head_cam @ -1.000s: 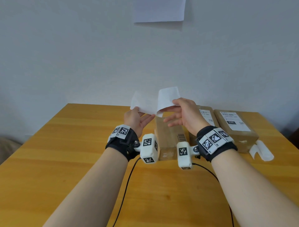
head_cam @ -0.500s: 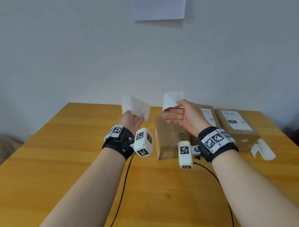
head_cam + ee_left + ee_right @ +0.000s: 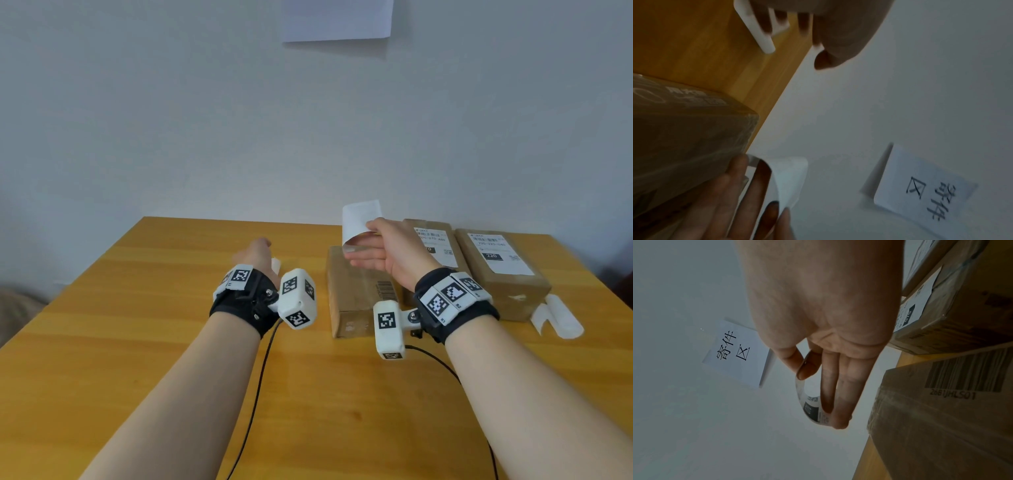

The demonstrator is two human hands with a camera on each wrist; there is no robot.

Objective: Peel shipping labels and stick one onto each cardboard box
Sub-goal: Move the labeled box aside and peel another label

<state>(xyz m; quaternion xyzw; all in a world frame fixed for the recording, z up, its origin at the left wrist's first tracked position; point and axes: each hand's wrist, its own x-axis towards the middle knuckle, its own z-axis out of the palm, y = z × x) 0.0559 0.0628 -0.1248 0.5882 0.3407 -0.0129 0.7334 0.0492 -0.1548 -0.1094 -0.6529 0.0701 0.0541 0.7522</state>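
Observation:
My right hand (image 3: 376, 250) pinches a peeled white shipping label (image 3: 361, 219) between thumb and forefinger, curled and upright over the far end of an unlabelled cardboard box (image 3: 356, 294). The right wrist view shows the label's printed face (image 3: 810, 404) bending round my fingers. My left hand (image 3: 255, 255) is low over the table to the left of that box, its fingers (image 3: 764, 22) round the curled white backing paper (image 3: 756, 30). Two more boxes (image 3: 435, 253) (image 3: 496, 270) on the right carry labels on top.
Curled backing strips (image 3: 555, 315) lie by the rightmost box near the table's right edge. The wooden table (image 3: 137, 325) ends at a white wall, where a paper sign (image 3: 337, 19) hangs. Black wrist cables (image 3: 257, 394) trail over the near table.
The two hands have drawn apart. My left hand has dropped down and left to the table with the backing paper. My right hand keeps the label over the box.

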